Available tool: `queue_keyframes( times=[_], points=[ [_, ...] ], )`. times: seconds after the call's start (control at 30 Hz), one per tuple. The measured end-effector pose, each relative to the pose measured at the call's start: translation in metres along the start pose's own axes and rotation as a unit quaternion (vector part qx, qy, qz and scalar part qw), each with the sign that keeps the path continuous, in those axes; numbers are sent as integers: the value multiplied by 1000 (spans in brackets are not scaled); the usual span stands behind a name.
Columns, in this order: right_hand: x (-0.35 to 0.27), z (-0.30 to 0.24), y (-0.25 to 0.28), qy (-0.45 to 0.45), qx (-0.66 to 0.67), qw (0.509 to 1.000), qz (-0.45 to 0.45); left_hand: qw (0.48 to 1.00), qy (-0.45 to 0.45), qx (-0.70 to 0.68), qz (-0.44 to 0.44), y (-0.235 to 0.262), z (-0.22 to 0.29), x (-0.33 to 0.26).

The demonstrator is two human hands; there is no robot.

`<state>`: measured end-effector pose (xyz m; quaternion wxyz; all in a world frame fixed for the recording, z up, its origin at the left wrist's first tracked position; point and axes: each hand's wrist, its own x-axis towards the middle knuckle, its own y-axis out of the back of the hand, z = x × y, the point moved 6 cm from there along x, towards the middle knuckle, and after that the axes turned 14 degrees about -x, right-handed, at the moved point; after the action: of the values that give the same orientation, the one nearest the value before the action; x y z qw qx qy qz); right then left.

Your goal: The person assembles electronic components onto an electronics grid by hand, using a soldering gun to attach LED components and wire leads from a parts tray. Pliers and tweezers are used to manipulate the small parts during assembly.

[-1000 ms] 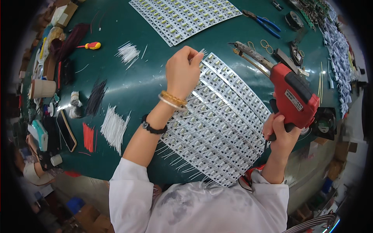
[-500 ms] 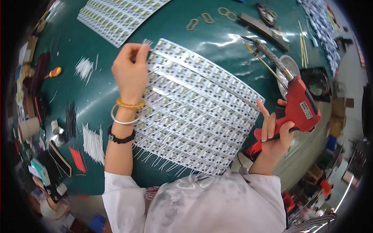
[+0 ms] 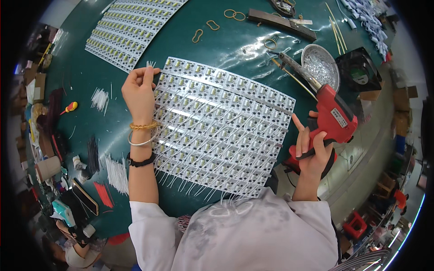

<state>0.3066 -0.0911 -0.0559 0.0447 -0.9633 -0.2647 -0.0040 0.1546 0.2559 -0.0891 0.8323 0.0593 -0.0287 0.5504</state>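
Note:
A large white panel of small circuit boards [image 3: 226, 97] lies before me, with thin white wires running in slanted rows over its lower part and hanging past its near edge. My left hand [image 3: 141, 99] is closed at the panel's far left corner. Its thumb and fingers pinch a small bunch of short white wires [image 3: 151, 64], whose tips stick up. At the panel's right side, my right hand [image 3: 314, 153] grips a red soldering gun [image 3: 333, 113] by its handle, index finger stretched out near the panel's edge. The gun's metal tip points up and left, above the green table.
A second panel [image 3: 131, 29] lies at the far left. Loose white wires [image 3: 99, 98], black wires [image 3: 92, 155] and red wires [image 3: 103, 194] lie to the left. Behind the gun stand a metal bowl [image 3: 332, 74], a black fan [image 3: 360, 70] and a dark bar [image 3: 282, 25].
The whole view has shifted, so the panel and gun now appear farther left. My left hand still pinches the wires at the corner, and my right hand keeps hold of the soldering gun.

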Motion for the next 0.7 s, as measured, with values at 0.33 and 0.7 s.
queue_keyframes(
  times=[0.33, 0.7],
  points=[
    [0, -4, -2, -5, 13, 1000, 12, 996, 61, -65, 9, 6, -7, 5],
    [-1, -5, -2, -13, -7, 1000, 26, 1000, 4, -24, 10, 7, -7, 6]
  ],
)
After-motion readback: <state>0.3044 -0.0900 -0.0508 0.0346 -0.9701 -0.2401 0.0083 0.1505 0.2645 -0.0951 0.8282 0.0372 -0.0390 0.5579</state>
